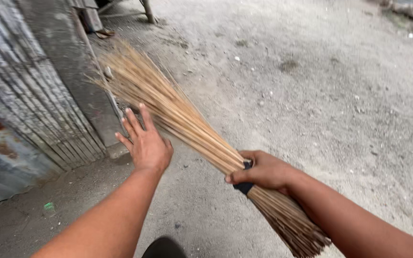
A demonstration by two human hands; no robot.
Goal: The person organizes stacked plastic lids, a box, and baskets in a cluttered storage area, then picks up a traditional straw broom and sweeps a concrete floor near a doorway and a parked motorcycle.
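Holding a stick broom (187,124) up off the ground, the person has both hands busy. The right hand (261,171) is closed tight around the broom, right at the dark band (244,184) that ties the thin sticks together. The left hand (145,141) is open wide with its fingers spread, flat against the side of the long pale sticks, close to the middle of the broom.

The broom is in the air, tilted. Its loose sweeping end (125,67) fans out and points away toward the gray metal wall (34,105). Its short cut end (302,234) points back toward the person.

It looks like the broom is only being made ready. The sticks are bunched and picked up, and that part seems done. The tips are not touching the ground, so no sweeping is going on in this view. The dirt ground (311,95) has small stones and bits scattered all over it, and a little green scrap (48,206) lies near the wall. I cannot see any swept pile, so I would guess nearly all the sweeping is left.
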